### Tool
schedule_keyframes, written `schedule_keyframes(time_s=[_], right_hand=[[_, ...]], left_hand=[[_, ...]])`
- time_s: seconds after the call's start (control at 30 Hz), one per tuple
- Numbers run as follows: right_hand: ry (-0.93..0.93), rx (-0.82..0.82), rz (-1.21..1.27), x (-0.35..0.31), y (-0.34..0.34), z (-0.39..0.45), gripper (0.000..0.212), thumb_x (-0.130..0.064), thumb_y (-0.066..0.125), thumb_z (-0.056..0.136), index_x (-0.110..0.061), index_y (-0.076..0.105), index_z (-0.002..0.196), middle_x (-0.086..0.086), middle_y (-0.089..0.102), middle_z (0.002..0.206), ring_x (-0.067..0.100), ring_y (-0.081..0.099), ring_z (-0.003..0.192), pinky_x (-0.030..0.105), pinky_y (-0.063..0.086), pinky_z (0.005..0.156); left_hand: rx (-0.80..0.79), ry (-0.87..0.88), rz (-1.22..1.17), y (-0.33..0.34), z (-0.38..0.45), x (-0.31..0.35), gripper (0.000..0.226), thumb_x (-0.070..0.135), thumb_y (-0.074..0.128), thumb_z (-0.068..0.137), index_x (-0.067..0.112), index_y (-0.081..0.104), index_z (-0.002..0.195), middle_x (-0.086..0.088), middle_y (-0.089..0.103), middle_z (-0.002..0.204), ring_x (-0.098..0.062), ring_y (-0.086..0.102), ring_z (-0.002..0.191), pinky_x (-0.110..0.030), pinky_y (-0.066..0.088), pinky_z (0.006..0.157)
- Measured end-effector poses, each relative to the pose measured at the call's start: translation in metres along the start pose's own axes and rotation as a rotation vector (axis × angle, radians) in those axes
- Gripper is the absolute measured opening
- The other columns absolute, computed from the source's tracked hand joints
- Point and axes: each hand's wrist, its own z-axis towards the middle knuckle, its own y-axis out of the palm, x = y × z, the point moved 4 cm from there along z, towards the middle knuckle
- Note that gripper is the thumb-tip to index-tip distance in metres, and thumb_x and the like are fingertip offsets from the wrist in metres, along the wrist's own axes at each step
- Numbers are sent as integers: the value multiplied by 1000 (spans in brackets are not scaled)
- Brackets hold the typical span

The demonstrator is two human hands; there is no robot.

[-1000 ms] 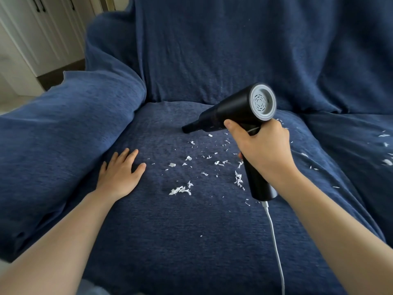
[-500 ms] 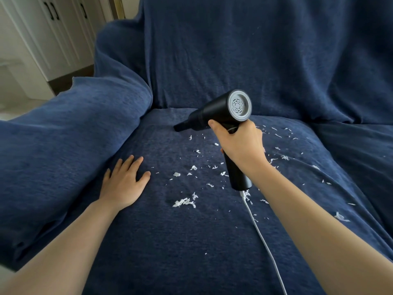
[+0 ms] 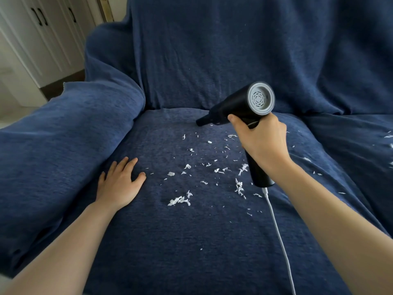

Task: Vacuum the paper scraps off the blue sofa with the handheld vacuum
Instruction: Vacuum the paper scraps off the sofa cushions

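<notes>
My right hand (image 3: 262,143) grips the handle of a black handheld vacuum (image 3: 236,106) with a grey round rear cap. Its narrow nozzle points left and down, just above the far part of the blue sofa seat cushion (image 3: 191,241). White paper scraps (image 3: 178,201) lie scattered over the middle of the cushion, between both hands. My left hand (image 3: 119,184) rests flat on the cushion's left side, fingers straight, beside the armrest.
A white cord (image 3: 280,241) runs from the vacuum's handle down toward me. The padded blue armrest (image 3: 63,133) rises at left, the backrest (image 3: 223,50) behind. More scraps (image 3: 389,137) lie on the neighbouring cushion at right. White cabinet doors (image 3: 42,35) stand at far left.
The vacuum and my right hand have shifted a little to the right and back over the cushion. My left hand stays flat in place. The view has swung slightly.
</notes>
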Motion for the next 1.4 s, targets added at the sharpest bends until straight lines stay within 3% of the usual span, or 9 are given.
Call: schedule_keyframes(time_s=[0.23,0.3,0.47,0.57,0.67,0.87,1.07,1.27,1.4], right_hand=[[12,-52,-5,0,-17,-5,48,-62,67,85,-15,68,94,4,72,83,23,66,99,27,40,69],[13,-89,2,-4,-20,-10,43,-61,69,84,-18,64,80,-1,69,73,22,67,96,26,43,65],[-3,-182,34,-10,-23,-24,47,-55,71,85,-17,58,60,-6,64,46,14,72,70,31,56,81],[-12,-207,53,-10,-25,-28,46,-53,72,85,-17,58,60,-7,64,46,11,70,62,30,56,75],[-28,-186,11,-14,-34,-30,45,-54,71,87,-19,56,64,-6,62,50,11,67,72,26,44,67],[-31,-101,2,2,-52,-28,45,-61,67,85,-16,65,83,2,71,74,29,69,99,36,52,89],[-28,-149,35,6,-70,-37,39,-54,71,86,-22,57,71,-5,66,69,22,67,95,29,43,79],[5,-339,166,-6,-59,-53,40,-51,75,84,-13,66,73,7,74,63,13,74,56,30,59,76],[-78,-359,128,-18,-47,-69,42,-52,74,83,-17,60,64,6,71,59,18,73,59,37,60,78]], left_hand=[[-14,-19,29,0,-2,4,62,53,30,96,32,14,152,5,8,161,-22,5,148,-50,7,118],[-19,-31,27,1,-3,5,61,52,29,97,32,14,153,5,7,161,-22,5,148,-50,6,118],[-25,-47,41,1,-8,7,60,50,26,98,31,13,153,5,6,161,-22,4,148,-49,6,118],[-49,-43,50,1,-17,9,60,51,25,98,31,12,153,5,5,161,-22,3,148,-48,5,118],[-61,-30,48,2,-30,11,61,53,25,98,31,11,153,5,4,161,-23,1,148,-49,4,118],[-100,-47,31,2,-54,21,62,54,26,98,30,10,153,5,1,162,-23,-3,148,-50,2,118],[-117,-74,46,2,-59,27,62,54,23,98,30,7,153,4,-2,162,-25,-5,148,-52,2,118],[-60,-100,28,3,-59,31,63,55,25,96,31,12,152,6,1,161,-22,-4,148,-52,2,118],[-46,-90,20,2,-57,30,64,58,26,95,32,14,152,7,2,161,-21,-3,148,-52,2,117]])
